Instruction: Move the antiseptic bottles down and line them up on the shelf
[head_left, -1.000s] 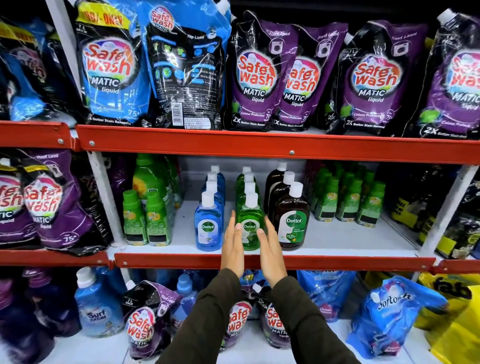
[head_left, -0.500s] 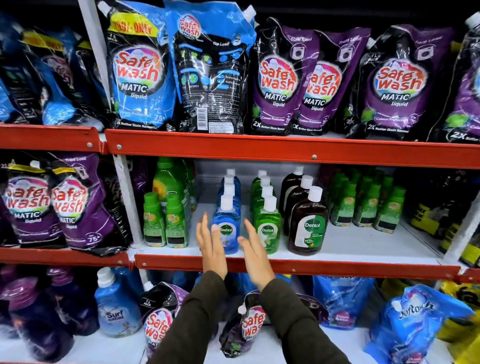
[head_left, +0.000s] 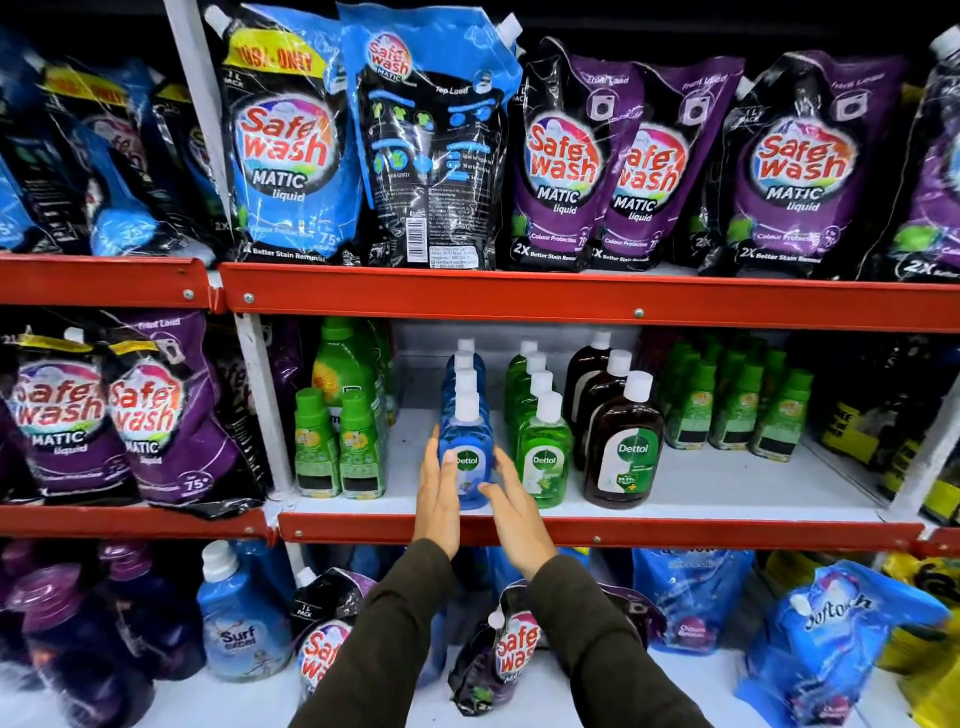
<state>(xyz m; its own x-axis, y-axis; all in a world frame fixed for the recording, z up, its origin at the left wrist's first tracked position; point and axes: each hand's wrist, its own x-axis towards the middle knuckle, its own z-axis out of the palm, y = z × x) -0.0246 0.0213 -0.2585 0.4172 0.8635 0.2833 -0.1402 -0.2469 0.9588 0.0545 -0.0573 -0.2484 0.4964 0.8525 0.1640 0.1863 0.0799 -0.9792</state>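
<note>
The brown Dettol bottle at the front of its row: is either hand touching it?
No. Both hands flank the blue Dettol bottle; the brown Dettol bottle stands untouched.

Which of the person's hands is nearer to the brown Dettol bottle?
Right. The right hand is two rows left of the brown Dettol bottle, against the blue bottle; the left hand is beyond it.

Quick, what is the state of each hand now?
Left hand: open, flat against the left side of the front blue Dettol bottle.
Right hand: open, fingers at the bottle's right side; no closed grip.

Blue (head_left: 466, 457), green (head_left: 544, 460), brown Dettol bottles (head_left: 623, 452) upright, seemingly in rows.
</note>
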